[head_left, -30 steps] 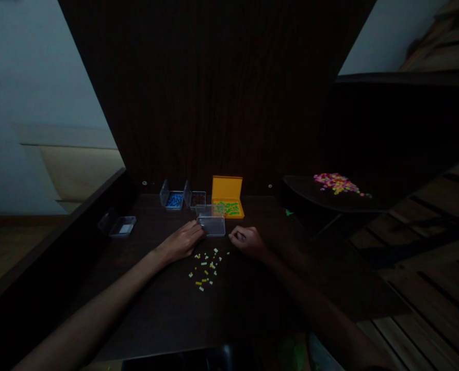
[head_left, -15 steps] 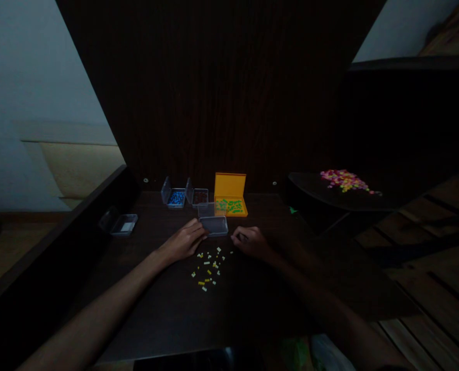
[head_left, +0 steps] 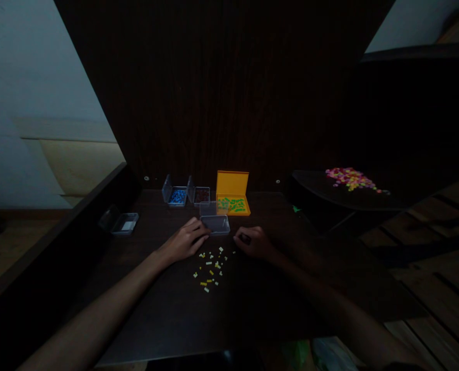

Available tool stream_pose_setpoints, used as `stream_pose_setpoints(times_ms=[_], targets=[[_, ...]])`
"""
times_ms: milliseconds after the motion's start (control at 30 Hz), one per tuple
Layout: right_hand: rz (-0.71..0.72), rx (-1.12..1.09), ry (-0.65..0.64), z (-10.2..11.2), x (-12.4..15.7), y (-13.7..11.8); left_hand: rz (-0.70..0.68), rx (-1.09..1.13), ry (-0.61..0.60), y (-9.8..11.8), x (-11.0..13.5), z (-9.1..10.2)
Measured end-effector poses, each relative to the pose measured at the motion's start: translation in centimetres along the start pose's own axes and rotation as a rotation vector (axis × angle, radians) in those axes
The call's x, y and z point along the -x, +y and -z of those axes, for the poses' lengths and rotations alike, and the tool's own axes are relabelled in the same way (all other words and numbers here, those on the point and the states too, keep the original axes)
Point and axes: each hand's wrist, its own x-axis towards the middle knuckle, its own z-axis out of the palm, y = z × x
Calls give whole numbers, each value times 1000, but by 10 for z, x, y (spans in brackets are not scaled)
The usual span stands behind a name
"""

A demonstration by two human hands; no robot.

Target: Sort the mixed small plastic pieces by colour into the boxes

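My left hand (head_left: 185, 239) rests on the dark table with its fingers bent around the near left corner of a clear plastic box (head_left: 215, 233). The box stands open, its lid tipped back, and no pieces show inside. To its right, my right hand (head_left: 255, 242) lies low over the table, thumb and fingers curled together. Whatever may be between those fingers is too dark to make out. Small white and yellow toy building bricks (head_left: 209, 264) lie scattered in front of the box, between my forearms.
Behind are an orange box (head_left: 232, 181) with green bricks, a clear box of blue bricks (head_left: 178, 197) and one of brown bricks (head_left: 201, 197). Another open clear box (head_left: 124, 224) stands left. A pile of pink and yellow pieces (head_left: 352, 179) sits on the right-hand shelf.
The view has shifted slightly, moving everything a little to the right in the picture. Both hands keep nearly the same places and poses, and the bricks look unmoved.
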Motion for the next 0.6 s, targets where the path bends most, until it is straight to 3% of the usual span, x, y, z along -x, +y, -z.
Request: stream_pose_setpoints(times_ms=[367,600], targets=[[14,-4,-51,1,1,-2,14,59,19,2,1,3],[119,1,-45,2,2,-6,20,90,90,5,2,4]])
